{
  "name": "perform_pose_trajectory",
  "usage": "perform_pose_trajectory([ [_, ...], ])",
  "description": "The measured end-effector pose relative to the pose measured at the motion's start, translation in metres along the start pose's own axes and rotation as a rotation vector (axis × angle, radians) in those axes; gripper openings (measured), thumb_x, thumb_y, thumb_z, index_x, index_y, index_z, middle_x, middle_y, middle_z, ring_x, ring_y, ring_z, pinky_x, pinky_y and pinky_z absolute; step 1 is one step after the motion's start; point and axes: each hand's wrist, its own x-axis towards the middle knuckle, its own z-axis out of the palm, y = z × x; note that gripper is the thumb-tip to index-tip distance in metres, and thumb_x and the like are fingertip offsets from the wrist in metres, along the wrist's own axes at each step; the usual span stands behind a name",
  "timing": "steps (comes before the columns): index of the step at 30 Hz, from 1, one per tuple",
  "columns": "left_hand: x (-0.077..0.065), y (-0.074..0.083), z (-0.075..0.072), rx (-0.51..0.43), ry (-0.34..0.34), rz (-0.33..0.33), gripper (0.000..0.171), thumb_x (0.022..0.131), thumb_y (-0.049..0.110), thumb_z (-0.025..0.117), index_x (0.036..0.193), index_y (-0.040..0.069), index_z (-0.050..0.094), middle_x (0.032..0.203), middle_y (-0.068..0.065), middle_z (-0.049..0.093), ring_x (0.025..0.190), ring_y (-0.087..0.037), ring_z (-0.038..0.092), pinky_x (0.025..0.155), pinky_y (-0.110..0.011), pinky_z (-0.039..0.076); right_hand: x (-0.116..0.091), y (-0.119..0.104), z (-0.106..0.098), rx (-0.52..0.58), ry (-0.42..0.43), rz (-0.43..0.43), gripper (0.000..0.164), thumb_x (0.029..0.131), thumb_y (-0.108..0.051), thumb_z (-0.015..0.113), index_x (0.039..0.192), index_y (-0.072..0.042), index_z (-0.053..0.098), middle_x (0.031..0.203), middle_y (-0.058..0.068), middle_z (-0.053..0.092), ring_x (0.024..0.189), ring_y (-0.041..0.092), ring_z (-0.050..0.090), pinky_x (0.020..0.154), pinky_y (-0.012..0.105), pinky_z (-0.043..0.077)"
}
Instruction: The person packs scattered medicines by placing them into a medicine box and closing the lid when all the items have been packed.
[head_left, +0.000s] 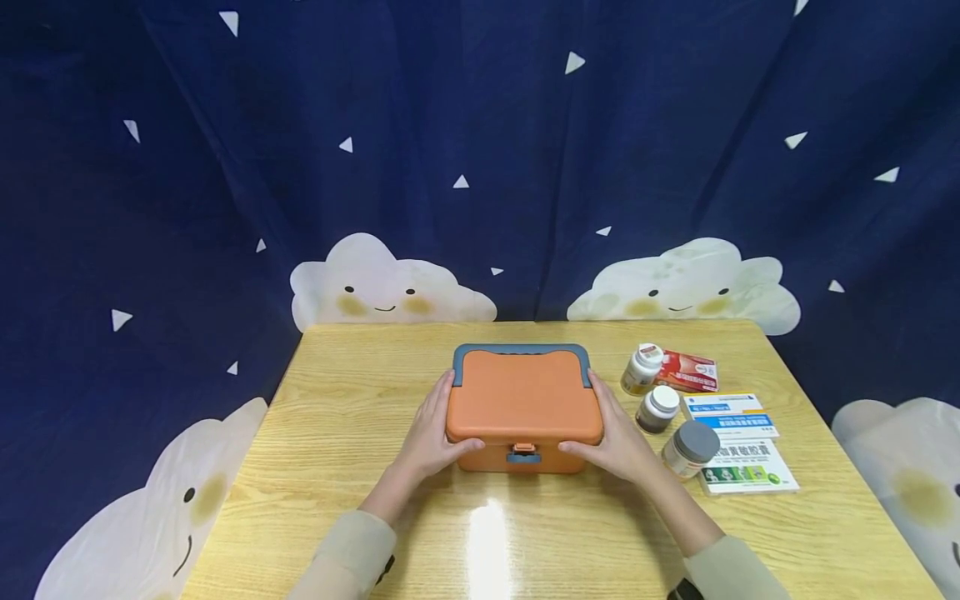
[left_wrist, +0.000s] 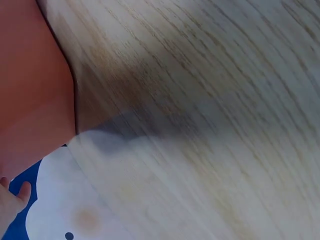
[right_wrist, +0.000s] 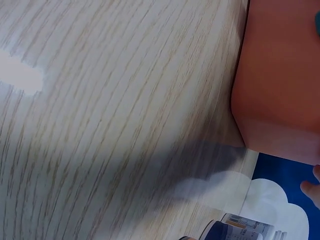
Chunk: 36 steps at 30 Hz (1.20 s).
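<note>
An orange plastic box [head_left: 525, 396] with a blue carrying handle [head_left: 521, 348] folded flat on its lid sits mid-table, lid closed. The front latch [head_left: 523, 457] faces me. My left hand [head_left: 433, 429] grips the box's left side, thumb across the front under the lid edge. Opposite it, my right hand [head_left: 621, 437] holds the right side in the same way. Only a few left fingertips [left_wrist: 21, 195] show in the left wrist view, beside the box wall [left_wrist: 32, 75]. In the right wrist view, right fingertips [right_wrist: 310, 189] appear at the edge, near the orange wall [right_wrist: 275, 85].
Right of the box stand two white-capped bottles [head_left: 643, 367] and a grey-lidded jar [head_left: 692, 446]. Beyond them lie a red carton [head_left: 688, 372], a blue-and-white carton [head_left: 731, 417] and a green-and-white carton [head_left: 750, 468]. A dark blue curtain [head_left: 420, 100] hangs behind the wooden table [head_left: 345, 392].
</note>
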Motion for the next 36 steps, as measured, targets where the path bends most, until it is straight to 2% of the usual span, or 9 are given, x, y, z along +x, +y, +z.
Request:
perform_pose_trajectory([
  [9,0.0,0.001,0.003,0.004,0.035,0.002,0.109,0.068,0.079,0.047,0.148,0.019,0.004,0.151,-0.011,0.017,0.136,-0.027,0.02,0.102,-0.056,0.023,-0.001,0.0,0.001,-0.012,0.019,0.01,0.113,0.063,-0.06,0.072,0.147,-0.027,0.005,0.15,0.013,0.018,0.13,0.038,0.029,0.096,0.058,0.031],
  [20,0.0,0.002,0.004,0.004,0.062,0.009,0.107,0.069,0.076,0.05,0.148,0.017,0.007,0.151,-0.009,0.017,0.136,-0.026,0.02,0.102,-0.055,0.024,-0.001,-0.002,0.002,-0.018,0.038,0.023,0.112,0.063,-0.059,0.073,0.147,-0.029,0.006,0.149,0.012,0.021,0.13,0.037,0.03,0.095,0.059,0.03],
  [32,0.002,0.008,0.003,-0.048,0.098,-0.004,0.103,0.071,0.073,0.052,0.147,0.016,0.012,0.15,-0.009,0.02,0.135,-0.027,0.022,0.102,-0.056,0.023,0.0,-0.01,-0.004,-0.074,0.048,0.06,0.109,0.064,-0.061,0.071,0.148,-0.026,0.009,0.144,0.019,0.031,0.128,0.041,0.03,0.094,0.063,0.026],
  [36,0.004,0.01,0.001,-0.057,0.099,-0.009,0.103,0.071,0.073,0.051,0.147,0.015,0.013,0.151,-0.004,0.018,0.135,-0.026,0.022,0.102,-0.055,0.024,0.001,-0.013,-0.007,-0.085,0.04,0.069,0.108,0.065,-0.061,0.07,0.148,-0.026,0.01,0.142,0.02,0.033,0.127,0.046,0.028,0.095,0.065,0.024],
])
